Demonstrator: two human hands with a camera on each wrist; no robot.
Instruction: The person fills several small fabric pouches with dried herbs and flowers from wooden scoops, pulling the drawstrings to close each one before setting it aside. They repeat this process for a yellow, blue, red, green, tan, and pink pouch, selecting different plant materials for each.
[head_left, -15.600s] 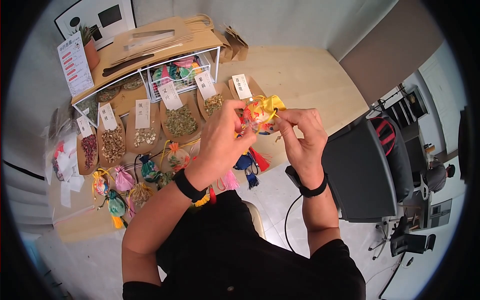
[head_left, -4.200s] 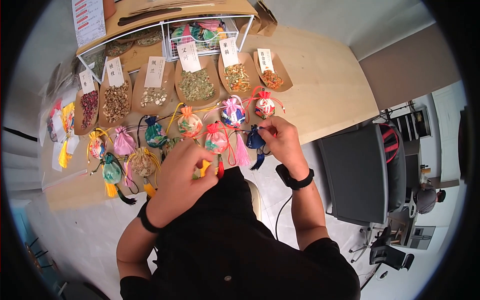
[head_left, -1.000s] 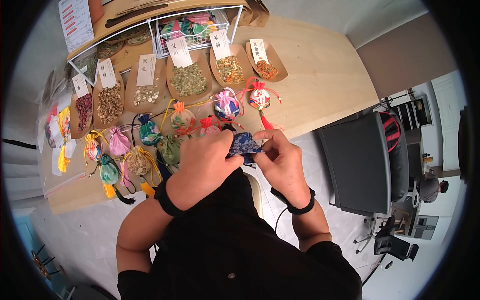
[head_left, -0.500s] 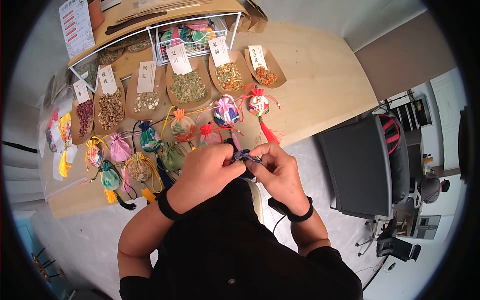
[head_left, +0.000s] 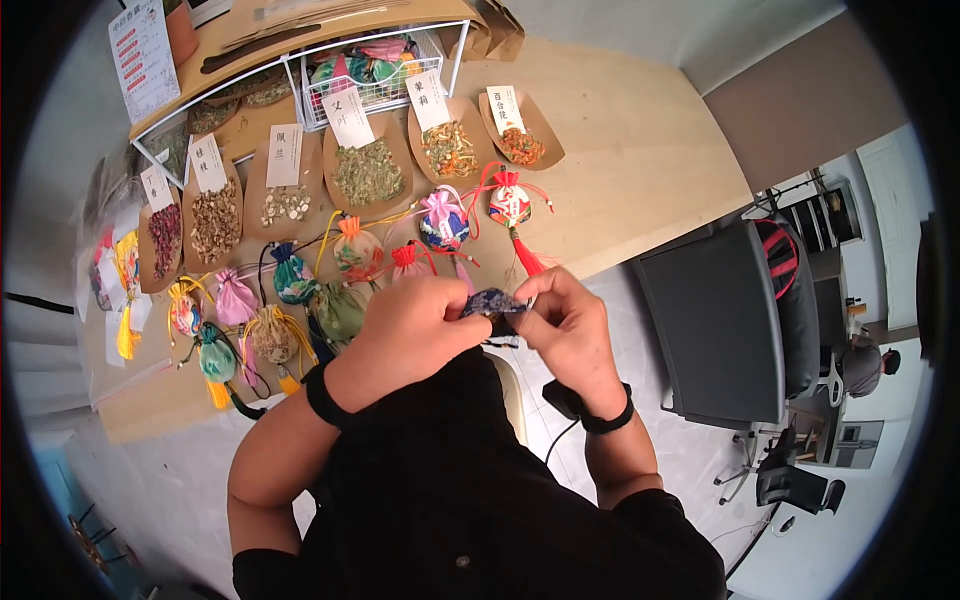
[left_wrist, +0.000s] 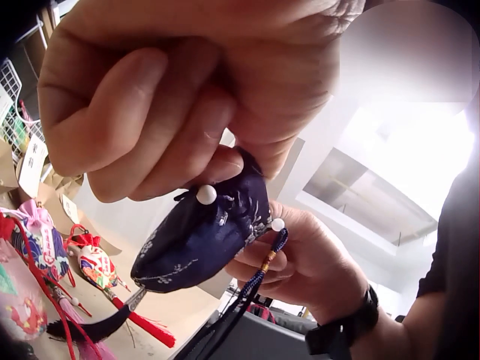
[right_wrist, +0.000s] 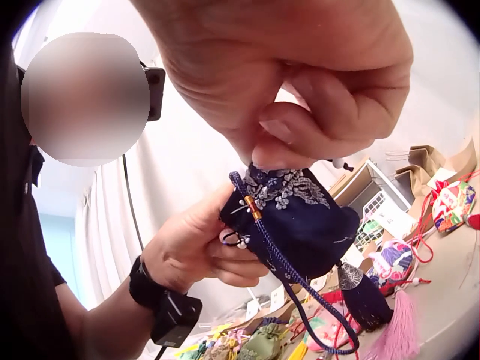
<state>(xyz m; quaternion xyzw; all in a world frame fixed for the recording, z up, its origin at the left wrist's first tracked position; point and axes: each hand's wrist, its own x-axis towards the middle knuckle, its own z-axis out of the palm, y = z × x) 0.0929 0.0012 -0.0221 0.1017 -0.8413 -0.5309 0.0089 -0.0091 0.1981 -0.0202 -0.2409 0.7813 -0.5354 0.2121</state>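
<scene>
Both hands hold a navy drawstring pouch with silvery flower embroidery, raised in front of the body near the table's front edge. The fingers and thumb of my left hand pinch one side of its gathered mouth. Opposite, my right hand pinches the other side between thumb and forefinger. From the pouch hang a braided navy cord with a gold-wrapped band and a dark tassel with a silver cap. In the left wrist view, white beads sit by the mouth; the inside of the pouch is hidden.
Several colourful tasselled pouches lie along the table, among them a red-and-white one nearest the hands. Behind them stand labelled paper trays of dried herbs. A wire basket of pouches is farther back; a dark chair stands right.
Earlier the hands held a yellow pouch; now a yellow one lies at far left. The navy pouch has come up off the table. Over the last second the hands shift only slightly, still gripping its mouth.
</scene>
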